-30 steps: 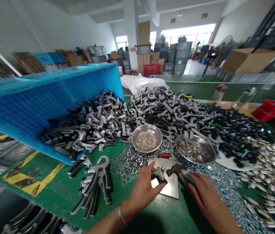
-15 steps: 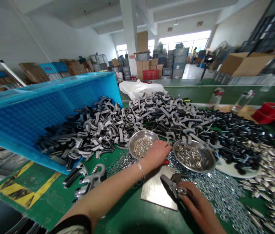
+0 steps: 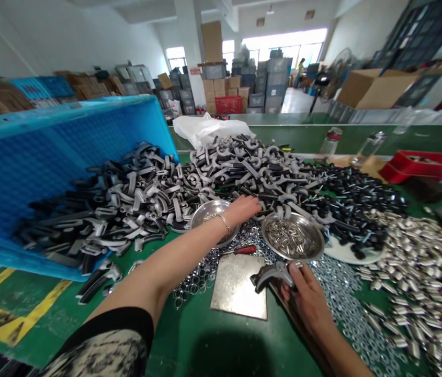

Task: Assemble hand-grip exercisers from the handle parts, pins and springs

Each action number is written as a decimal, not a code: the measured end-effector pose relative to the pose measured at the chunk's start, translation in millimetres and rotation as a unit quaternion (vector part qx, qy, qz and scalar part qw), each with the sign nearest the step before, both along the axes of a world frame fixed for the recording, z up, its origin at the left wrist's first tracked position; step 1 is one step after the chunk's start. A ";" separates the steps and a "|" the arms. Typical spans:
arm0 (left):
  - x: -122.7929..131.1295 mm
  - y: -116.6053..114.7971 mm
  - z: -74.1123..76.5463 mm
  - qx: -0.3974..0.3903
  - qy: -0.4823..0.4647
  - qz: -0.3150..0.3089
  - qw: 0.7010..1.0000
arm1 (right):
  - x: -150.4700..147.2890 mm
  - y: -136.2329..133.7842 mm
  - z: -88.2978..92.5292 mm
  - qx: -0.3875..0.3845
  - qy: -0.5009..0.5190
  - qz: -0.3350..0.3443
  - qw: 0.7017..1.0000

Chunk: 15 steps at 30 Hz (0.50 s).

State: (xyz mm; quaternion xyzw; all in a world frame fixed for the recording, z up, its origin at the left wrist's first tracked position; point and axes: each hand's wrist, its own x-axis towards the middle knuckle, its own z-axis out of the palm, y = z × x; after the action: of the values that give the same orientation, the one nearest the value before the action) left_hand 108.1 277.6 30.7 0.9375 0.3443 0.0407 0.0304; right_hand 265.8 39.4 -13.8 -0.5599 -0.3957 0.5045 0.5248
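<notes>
On the green workbench [image 3: 201,335], the right hand [image 3: 309,301] grips a curved grey-and-black plastic handle [image 3: 271,275] pointing left; the open left hand [image 3: 242,209] reaches the heap of handles [image 3: 244,167].

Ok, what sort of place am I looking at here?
Likely a small-parts assembly workshop: a green workbench heaped with grey-and-black handles, a steel bowl of metal pieces, and stacked crates and cartons behind.

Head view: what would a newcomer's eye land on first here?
A tilted blue plastic crate at left fronts a big heap of grey-and-black grip parts on the green workbench. At centre, the left hand reaches over a steel dish, while the right hand holds one grey part.
</notes>
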 end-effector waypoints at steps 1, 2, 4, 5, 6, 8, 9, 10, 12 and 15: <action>-2.8 -1.1 8.0 0.013 -0.021 -0.006 1.000 | -1.9 1.4 6.2 0.014 -0.015 -0.001 1.000; -6.3 -3.6 16.4 0.025 -0.052 -0.012 0.998 | -3.4 1.9 12.9 0.026 -0.030 0.001 0.999; -16.6 -15.1 32.2 0.042 -0.152 -0.013 0.987 | -4.9 0.9 25.1 0.042 -0.057 0.016 0.997; -23.9 -25.5 37.8 0.039 -0.221 -0.002 0.975 | -5.2 -0.1 29.7 0.045 -0.075 0.027 0.996; -32.4 -39.6 40.9 0.022 -0.297 0.016 0.955 | -5.5 -1.2 32.8 0.049 -0.094 0.039 0.994; -51.3 -79.2 37.2 -0.068 -0.447 0.063 0.889 | -8.0 -2.7 34.4 0.062 -0.129 0.056 0.988; -60.4 -103.7 30.3 -0.143 -0.511 0.086 0.843 | -10.8 -2.9 33.2 0.068 -0.140 0.067 0.986; -68.6 -130.2 20.6 -0.242 -0.553 0.103 0.790 | -15.2 -2.9 31.2 0.072 -0.147 0.076 0.984; -80.2 -184.0 -2.8 -0.422 -0.597 0.167 0.661 | -28.3 -3.0 26.3 0.077 -0.168 0.093 0.978; -87.5 -248.2 -32.0 -0.529 -0.632 0.243 0.511 | -54.2 -8.0 21.3 0.089 -0.244 0.135 0.956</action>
State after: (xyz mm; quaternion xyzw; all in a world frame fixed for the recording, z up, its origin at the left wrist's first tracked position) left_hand 20.6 29.4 -1.3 0.3536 0.4062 0.4385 0.7195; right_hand 211.6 31.4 7.5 -0.5585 -0.6269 0.3809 0.3873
